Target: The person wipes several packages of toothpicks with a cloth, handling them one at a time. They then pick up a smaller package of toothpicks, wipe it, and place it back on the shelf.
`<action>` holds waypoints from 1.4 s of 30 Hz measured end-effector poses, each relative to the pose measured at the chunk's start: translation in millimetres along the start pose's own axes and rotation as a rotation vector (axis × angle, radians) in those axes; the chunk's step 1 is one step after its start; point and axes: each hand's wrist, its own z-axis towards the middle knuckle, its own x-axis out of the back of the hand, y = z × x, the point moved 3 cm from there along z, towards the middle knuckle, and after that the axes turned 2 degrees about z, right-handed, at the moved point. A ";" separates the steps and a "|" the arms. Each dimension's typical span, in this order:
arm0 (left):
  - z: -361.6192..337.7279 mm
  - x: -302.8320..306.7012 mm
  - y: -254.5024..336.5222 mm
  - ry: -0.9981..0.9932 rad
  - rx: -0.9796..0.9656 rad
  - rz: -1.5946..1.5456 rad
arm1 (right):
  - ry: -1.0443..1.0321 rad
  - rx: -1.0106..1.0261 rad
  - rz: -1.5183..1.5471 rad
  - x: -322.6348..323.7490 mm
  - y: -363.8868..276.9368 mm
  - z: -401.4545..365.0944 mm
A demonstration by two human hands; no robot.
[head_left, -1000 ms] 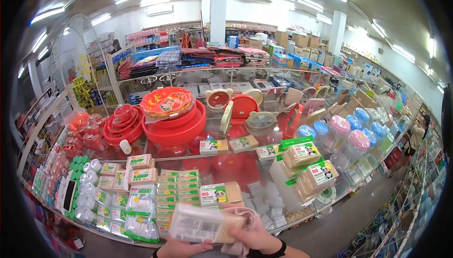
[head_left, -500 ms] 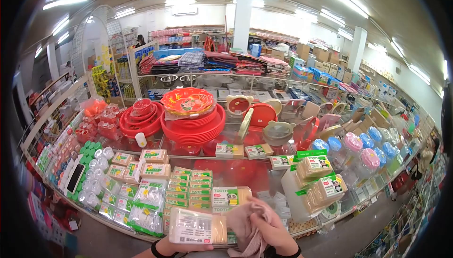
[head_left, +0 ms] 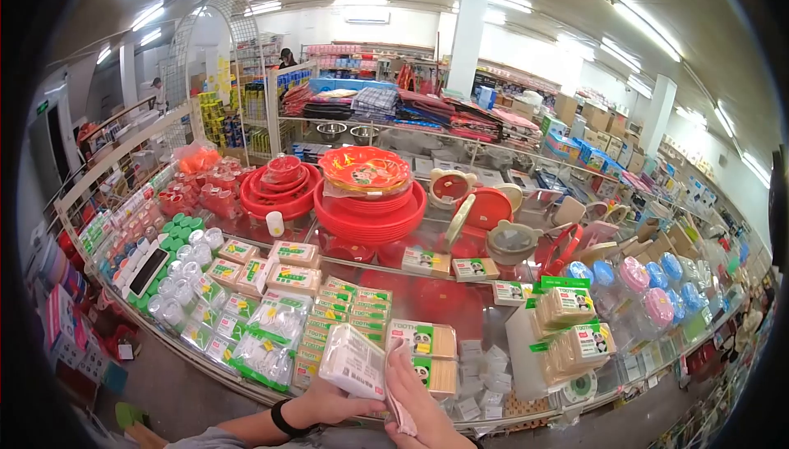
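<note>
The glass worktop [head_left: 462, 309] bore toothpick packs [head_left: 431, 340], seemingly grouped by kind. At its front edge, the left hand [head_left: 329, 404] pinched a wrapped packet [head_left: 353, 363], apparently steadying it against the right hand [head_left: 421, 400], fingers straight, pressing a cloth [head_left: 398, 387].

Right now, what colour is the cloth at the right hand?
The cloth is pale pink; the head view shows it.

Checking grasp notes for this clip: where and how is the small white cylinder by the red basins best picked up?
I'd grip the white cylinder around its upper sides, coming from above and the near side. It stands upright and narrow, so opposed fingers should fit; the red basins crowd it behind, and the packs sit in front.
</note>
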 end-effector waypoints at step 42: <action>-10.1 -8.5 -5.4 -0.047 0.179 -0.349 | -0.045 -0.001 0.307 -41.8 46.2 -22.0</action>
